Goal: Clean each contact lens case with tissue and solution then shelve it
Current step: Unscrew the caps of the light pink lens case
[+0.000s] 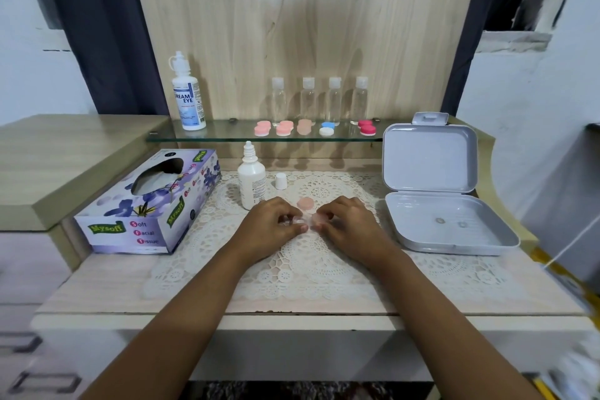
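My left hand [271,226] and right hand [345,221] pinch a clear plastic lens case [303,221]; slick fingertips could let it slip.

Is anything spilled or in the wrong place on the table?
Nothing looks spilled. The white cap stands on the lace mat beside the uncapped small bottle, and a loose pink lid lies just past the left hand and right hand, which pinch a clear lens case.
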`<action>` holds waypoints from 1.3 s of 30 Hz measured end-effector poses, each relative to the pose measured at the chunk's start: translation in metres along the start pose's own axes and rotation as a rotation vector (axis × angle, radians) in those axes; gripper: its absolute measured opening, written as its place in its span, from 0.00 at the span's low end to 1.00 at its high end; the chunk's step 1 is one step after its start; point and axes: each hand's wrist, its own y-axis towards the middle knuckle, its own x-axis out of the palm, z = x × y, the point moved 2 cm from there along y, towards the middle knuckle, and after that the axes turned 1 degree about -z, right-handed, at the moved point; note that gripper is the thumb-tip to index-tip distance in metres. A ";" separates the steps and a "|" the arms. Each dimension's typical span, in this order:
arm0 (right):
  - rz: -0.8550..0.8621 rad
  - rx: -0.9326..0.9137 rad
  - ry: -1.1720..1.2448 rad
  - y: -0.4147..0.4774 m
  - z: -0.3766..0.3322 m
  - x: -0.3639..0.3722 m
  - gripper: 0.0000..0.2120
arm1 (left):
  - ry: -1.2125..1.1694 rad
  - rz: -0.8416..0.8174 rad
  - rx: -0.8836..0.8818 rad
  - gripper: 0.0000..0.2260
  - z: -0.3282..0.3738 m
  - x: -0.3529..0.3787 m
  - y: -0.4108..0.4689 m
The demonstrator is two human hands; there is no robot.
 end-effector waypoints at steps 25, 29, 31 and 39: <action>-0.044 -0.036 0.002 -0.005 -0.008 -0.004 0.20 | -0.048 0.011 0.002 0.13 0.000 0.001 -0.001; -0.070 0.002 0.019 -0.003 -0.008 -0.004 0.23 | -0.045 0.005 0.001 0.12 -0.001 0.002 -0.001; -0.058 0.020 0.019 -0.001 -0.006 -0.004 0.26 | -0.035 -0.001 0.002 0.12 -0.002 0.002 -0.001; 0.001 0.017 0.056 0.001 -0.004 -0.004 0.13 | -0.035 0.006 -0.003 0.12 -0.003 0.002 0.000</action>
